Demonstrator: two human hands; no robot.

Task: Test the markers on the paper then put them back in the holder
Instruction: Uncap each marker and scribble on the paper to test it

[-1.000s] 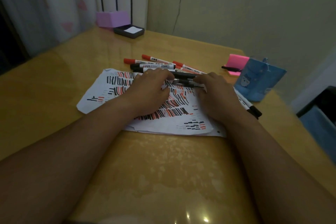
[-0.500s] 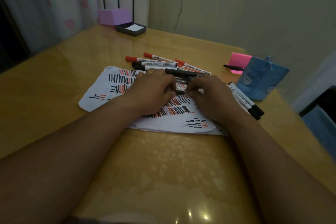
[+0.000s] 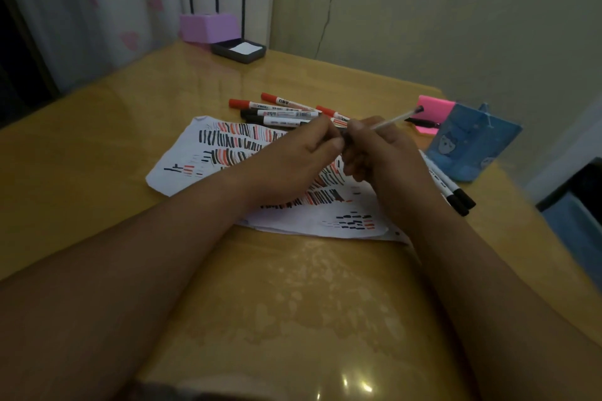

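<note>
Both hands are coming up off the paper (image 3: 182, 169) now. A second ago they were lying flat among the pens, and now they are meeting in the air above the sheet. The right hand (image 3: 387, 159) is gripping a white marker (image 3: 394, 119), whose barrel is tilting up and away to the right. The left hand (image 3: 293, 159) is closing in and pinching the marker's dark near end, knuckles almost touching the right.
</note>
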